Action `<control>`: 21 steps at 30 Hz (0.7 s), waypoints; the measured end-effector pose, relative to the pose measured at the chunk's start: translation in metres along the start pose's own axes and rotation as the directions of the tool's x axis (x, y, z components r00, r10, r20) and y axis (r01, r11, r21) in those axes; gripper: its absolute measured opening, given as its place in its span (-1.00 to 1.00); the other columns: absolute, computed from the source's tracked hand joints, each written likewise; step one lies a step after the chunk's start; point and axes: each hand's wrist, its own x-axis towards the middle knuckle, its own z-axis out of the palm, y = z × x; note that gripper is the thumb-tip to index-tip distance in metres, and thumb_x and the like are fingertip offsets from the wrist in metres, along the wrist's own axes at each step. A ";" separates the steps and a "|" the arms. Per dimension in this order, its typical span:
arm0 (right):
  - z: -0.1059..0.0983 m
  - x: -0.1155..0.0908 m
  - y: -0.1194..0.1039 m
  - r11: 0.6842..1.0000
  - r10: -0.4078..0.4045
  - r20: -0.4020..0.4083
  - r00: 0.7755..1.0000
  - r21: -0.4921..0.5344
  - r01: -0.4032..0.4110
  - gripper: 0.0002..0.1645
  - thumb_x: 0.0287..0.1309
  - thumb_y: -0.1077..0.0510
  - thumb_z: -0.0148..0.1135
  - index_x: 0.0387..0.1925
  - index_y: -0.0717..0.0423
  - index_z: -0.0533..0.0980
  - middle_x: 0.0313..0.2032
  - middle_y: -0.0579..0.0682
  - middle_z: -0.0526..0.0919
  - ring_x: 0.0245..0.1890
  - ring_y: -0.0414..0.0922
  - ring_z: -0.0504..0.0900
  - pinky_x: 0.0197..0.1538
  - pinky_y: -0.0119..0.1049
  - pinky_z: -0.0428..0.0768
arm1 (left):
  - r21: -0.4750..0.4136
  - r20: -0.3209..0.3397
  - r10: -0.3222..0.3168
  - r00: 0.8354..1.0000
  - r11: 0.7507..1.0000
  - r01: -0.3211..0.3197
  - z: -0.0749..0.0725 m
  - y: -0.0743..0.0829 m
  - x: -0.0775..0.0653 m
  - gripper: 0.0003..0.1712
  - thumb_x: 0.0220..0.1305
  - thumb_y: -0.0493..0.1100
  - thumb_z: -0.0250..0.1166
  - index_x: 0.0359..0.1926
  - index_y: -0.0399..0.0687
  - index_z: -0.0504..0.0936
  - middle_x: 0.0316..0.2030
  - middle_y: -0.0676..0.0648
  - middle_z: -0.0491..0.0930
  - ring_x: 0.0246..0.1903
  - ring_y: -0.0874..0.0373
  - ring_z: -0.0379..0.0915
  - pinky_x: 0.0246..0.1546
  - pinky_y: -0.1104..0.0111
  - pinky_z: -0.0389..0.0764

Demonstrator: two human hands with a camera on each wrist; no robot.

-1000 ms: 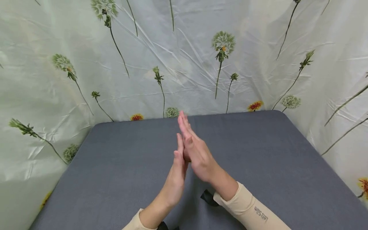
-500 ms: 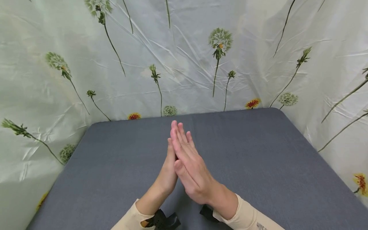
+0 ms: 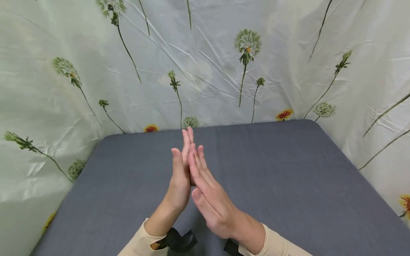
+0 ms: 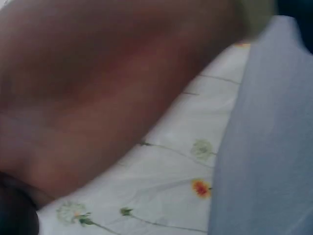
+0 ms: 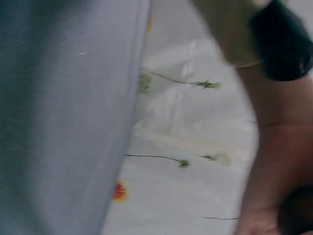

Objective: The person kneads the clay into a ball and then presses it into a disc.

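Palm to palm, my left hand (image 3: 180, 186) and right hand (image 3: 216, 202) meet over the middle of the table, fingers straight and pointing away from me. Neither one holds anything. The left fingertips reach farther forward than the right ones. A narrow gap shows between the heels of the hands, while the right fingers lie against the left hand. The left thumb stands up apart from its fingers. In the left wrist view a blurred wrist and palm (image 4: 107, 107) fill the upper left. A bare wrist (image 5: 283, 112) with a sleeve cuff appears in the right wrist view.
A grey cloth-covered table (image 3: 272, 170) spreads beneath the hands. White curtain fabric (image 3: 211, 71) printed with dandelions and red-yellow flowers surrounds its back and sides. Black wrist devices (image 3: 182, 241) sit at the cuffs of the cream sleeves (image 3: 272, 243).
The hands have slid along each other: the right has drawn back toward me, and the left fingertips now reach past the right ones. Both have shifted a little left.
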 end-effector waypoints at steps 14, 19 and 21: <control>-0.027 0.011 0.039 0.910 0.353 0.001 0.936 0.230 -0.344 -0.18 0.74 -0.25 -0.67 0.75 0.08 -0.26 0.76 -0.09 -0.26 0.76 -0.09 -0.29 0.64 -0.56 -0.15 | 0.007 0.057 -0.044 0.997 0.999 0.043 0.016 -0.026 -0.009 -0.03 0.55 0.51 -0.76 0.71 0.07 -0.55 0.71 0.15 -0.63 0.70 0.09 -0.79 0.65 -0.20 -0.54; -0.021 0.009 0.053 0.798 0.439 0.039 0.898 0.442 -0.410 -0.01 0.65 -0.43 -0.69 0.74 0.15 -0.28 0.76 -0.03 -0.30 0.76 -0.06 -0.39 0.71 -0.39 -0.18 | 0.037 -0.017 0.011 1.000 0.999 -0.010 0.009 -0.030 0.004 0.03 0.52 0.57 -0.71 0.73 0.09 -0.48 0.73 0.14 -0.53 0.73 0.13 -0.68 0.67 -0.14 -0.51; -0.016 0.008 0.056 0.751 0.469 0.056 0.881 0.499 -0.431 0.03 0.63 -0.46 -0.68 0.74 0.16 -0.31 0.76 -0.03 -0.33 0.76 -0.06 -0.42 0.75 -0.16 -0.24 | 0.088 -0.032 0.045 0.998 0.995 -0.042 0.006 -0.032 0.005 0.02 0.53 0.57 -0.68 0.74 0.09 -0.46 0.74 0.14 -0.49 0.73 0.13 -0.64 0.67 -0.15 -0.49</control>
